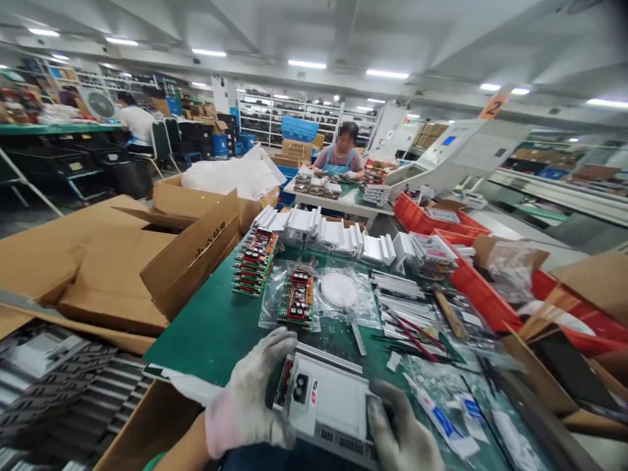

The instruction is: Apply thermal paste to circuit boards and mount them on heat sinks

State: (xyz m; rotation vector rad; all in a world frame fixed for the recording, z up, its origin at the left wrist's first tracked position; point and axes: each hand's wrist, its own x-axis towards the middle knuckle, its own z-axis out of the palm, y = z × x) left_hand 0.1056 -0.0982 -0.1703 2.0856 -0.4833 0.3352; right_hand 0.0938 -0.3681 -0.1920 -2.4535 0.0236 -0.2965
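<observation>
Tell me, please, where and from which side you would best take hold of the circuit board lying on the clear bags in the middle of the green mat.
Probably by its two long edges, from above. The circuit board lies flat on the clear bags, its top crowded with red and black parts, so only the bare edges offer a safe hold. Both the left hand and the right hand now grip the white unit.

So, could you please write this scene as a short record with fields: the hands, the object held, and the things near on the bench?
left hand: gloved left hand grips the left end of the white unit
right hand: gloved right hand grips its right edge
held object: white unit, a flat white electronic housing with a circuit board showing at its left end
bench: green mat
ahead of hands: bagged circuit board, stack of circuit boards, white round lid
left: open cardboard box
right: red bins
</observation>
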